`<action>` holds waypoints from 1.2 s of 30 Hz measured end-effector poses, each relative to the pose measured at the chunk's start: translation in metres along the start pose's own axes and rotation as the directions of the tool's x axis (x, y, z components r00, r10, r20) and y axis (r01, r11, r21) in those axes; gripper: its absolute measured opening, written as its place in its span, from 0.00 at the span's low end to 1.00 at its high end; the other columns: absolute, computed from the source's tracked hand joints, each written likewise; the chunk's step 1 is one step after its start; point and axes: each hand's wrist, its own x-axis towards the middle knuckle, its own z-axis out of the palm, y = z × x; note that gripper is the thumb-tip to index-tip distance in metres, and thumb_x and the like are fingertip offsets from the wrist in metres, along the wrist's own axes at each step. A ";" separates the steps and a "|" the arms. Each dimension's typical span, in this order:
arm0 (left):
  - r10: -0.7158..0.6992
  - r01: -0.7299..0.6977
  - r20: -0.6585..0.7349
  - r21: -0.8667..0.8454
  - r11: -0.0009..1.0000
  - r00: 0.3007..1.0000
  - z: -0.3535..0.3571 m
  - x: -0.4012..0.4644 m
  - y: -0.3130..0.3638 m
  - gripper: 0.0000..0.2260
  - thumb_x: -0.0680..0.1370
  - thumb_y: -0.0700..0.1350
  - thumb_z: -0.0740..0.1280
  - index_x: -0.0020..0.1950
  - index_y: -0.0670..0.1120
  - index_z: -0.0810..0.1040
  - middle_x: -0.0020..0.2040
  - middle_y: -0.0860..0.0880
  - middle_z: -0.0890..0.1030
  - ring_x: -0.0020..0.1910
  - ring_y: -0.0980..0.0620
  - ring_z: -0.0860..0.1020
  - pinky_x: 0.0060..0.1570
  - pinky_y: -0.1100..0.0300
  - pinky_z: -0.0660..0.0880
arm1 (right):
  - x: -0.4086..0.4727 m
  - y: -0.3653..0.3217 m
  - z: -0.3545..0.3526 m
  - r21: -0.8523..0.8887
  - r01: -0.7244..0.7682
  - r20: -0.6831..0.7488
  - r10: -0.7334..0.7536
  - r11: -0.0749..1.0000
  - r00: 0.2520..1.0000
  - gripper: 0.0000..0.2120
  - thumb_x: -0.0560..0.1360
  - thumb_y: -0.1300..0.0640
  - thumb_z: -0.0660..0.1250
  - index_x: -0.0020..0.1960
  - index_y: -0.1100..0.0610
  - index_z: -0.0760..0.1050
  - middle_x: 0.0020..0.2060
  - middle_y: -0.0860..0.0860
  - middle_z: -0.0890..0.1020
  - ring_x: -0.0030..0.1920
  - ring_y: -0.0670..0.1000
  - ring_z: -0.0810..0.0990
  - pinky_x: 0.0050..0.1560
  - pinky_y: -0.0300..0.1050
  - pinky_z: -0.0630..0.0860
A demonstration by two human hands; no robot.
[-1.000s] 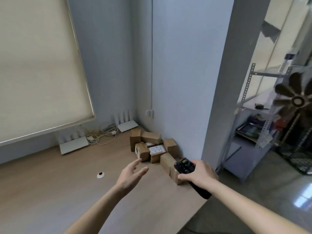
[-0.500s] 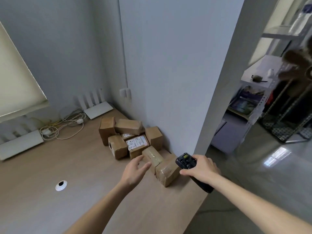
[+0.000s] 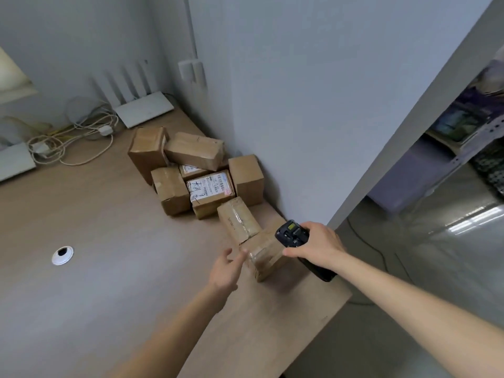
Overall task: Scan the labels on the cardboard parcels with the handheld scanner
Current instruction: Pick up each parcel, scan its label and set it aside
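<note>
Several brown cardboard parcels are piled on the wooden desk (image 3: 109, 282) against the wall. One parcel (image 3: 211, 193) in the middle shows a white label face up. The nearest taped parcel (image 3: 266, 255) lies by the desk's right edge, with another taped parcel (image 3: 237, 219) leaning on it. My right hand (image 3: 316, 248) grips a black handheld scanner (image 3: 293, 233) just right of the nearest parcel, its head pointing toward the pile. My left hand (image 3: 225, 270) is open, its fingertips at the nearest parcel's left side.
Two white routers (image 3: 144, 109) and a tangle of cables (image 3: 79, 137) sit at the back of the desk. A white cable grommet (image 3: 62, 255) is in the desk surface. The desk ends at right, above a glossy floor (image 3: 436, 255); a shelf unit (image 3: 463, 137) stands beyond.
The view has dropped and closed in on the parcels. My left hand has reached forward to the nearest parcel; my right hand still holds the scanner beside it.
</note>
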 end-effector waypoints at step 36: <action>0.422 -0.435 -0.132 -0.435 0.788 0.897 -0.082 -0.234 -0.028 0.24 0.79 0.48 0.70 0.71 0.66 0.70 0.59 0.56 0.81 0.56 0.61 0.77 0.53 0.60 0.72 | -0.224 -0.039 -0.033 0.254 0.349 -0.007 -0.359 0.902 0.933 0.49 0.51 0.31 0.82 0.67 0.48 0.75 0.60 0.47 0.82 0.61 0.49 0.81 0.68 0.53 0.76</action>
